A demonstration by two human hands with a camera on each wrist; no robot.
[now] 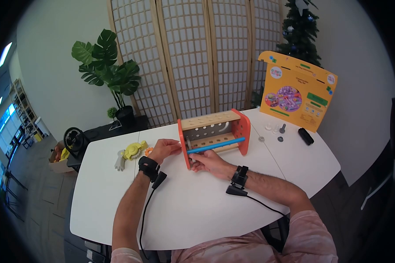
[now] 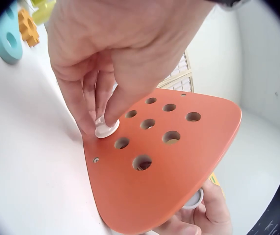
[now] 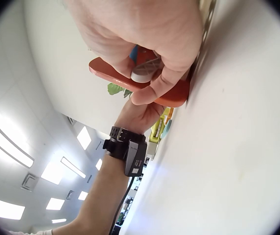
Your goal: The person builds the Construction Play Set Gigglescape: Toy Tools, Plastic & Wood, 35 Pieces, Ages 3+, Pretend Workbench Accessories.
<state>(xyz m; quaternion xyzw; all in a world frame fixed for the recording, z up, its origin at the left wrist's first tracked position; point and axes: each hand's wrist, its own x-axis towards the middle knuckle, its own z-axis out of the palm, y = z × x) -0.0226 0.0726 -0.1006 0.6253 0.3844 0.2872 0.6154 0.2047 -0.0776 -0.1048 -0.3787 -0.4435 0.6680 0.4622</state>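
Observation:
A wooden toy workbench (image 1: 210,121) with red side panels and a blue bar (image 1: 219,145) stands on the white table. At its left end, my left hand (image 1: 163,150) pinches a white round-headed plastic piece (image 2: 106,129) against the outer face of the holed red panel (image 2: 162,186). My right hand (image 1: 213,165) is at the inner side of the same panel, near its front edge. Between its thumb and fingers it pinches a grey round piece (image 3: 145,72), whose ring-shaped rim shows past the panel edge in the left wrist view.
Left of the hands lie a yellow toy piece (image 1: 132,151), a pale grey piece (image 1: 120,160) and an orange gear (image 2: 28,28). A turquoise piece (image 2: 7,39) is close by. Back right are grey screw-like parts (image 1: 282,128), a black object (image 1: 306,136) and a yellow box (image 1: 294,94).

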